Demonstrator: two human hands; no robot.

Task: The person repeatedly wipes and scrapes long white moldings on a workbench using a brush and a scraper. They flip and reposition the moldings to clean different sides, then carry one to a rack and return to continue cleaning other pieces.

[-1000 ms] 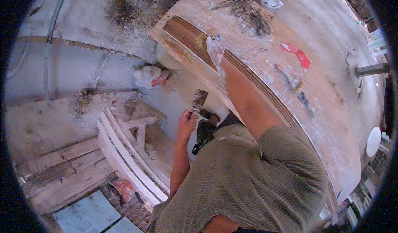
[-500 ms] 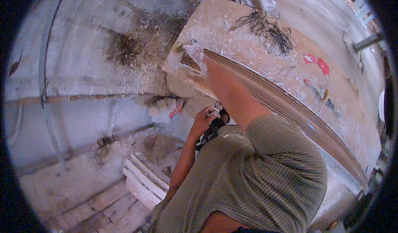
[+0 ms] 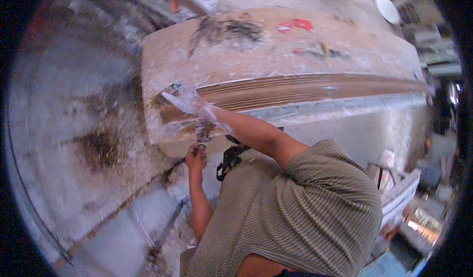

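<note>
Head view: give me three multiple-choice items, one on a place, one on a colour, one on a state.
1. Where is the right hand?
A. On the left end of the long brown moulding
B. Flat on the floor
C. On the person's own shoulder

2. What colour are the scraps on the far side of the table?
A. Green
B. Red
C. Yellow

3. How does the right hand look?
A. Clean and bare
B. In a black glove
C. Coated in white, dusty stuff

Answers: 1 A, the hand lies at the moulding's left end; 2 B, the scraps show bright red against the pale dusty top; 3 C, white covers the hand up to the wrist.
</note>
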